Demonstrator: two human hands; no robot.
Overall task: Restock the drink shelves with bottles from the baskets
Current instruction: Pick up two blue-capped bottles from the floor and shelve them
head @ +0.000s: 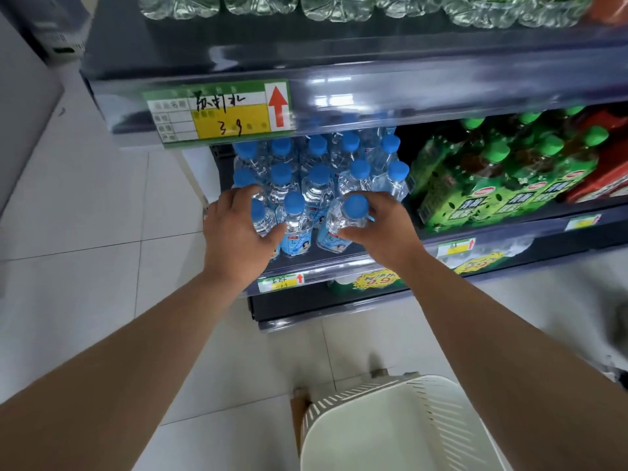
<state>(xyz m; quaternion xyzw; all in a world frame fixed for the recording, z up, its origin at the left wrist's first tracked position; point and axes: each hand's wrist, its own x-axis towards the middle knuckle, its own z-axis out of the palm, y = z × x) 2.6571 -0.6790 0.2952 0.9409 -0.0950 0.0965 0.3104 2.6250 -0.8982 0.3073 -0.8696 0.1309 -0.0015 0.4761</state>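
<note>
Bottles [295,222]: clear, blue caps, on shelf [339,264].
Left grip [234,232]: fingers curled round one.
Right grip [384,226]: wraps round another.

Bottom edge cuts off the white basket [343,401].

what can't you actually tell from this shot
Head view:
- Top-shelf bottles: caps and labels cut off by the upper edge.
- Front-left water bottle: body mostly hidden by the left hand gripping it.
- Front-right water bottle: right side hidden by the right hand holding it.
- White basket: near part cut off by the lower edge, so contents uncertain.
- Lower price tag: too small and blurred to read.
</note>
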